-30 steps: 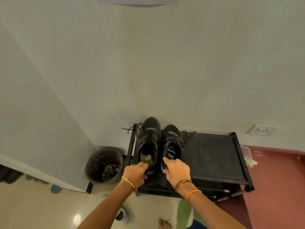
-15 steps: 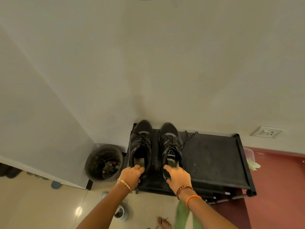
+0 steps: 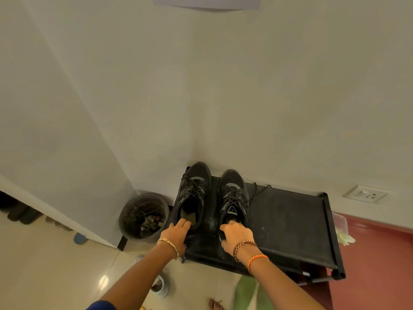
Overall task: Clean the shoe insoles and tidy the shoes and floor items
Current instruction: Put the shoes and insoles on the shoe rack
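2 black lace-up shoes, left shoe [image 3: 194, 195] and right shoe [image 3: 234, 198], upright and side by side with a gap, toes toward wall, on black rack top [image 3: 288, 222]; tan insole [image 3: 190, 217] visible inside left shoe.

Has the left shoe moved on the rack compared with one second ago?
Yes. The left shoe has shifted left, toward the rack's left edge and the dustbin, opening a gap from the right shoe.

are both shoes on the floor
No, both shoes stand side by side on top of the black rack.
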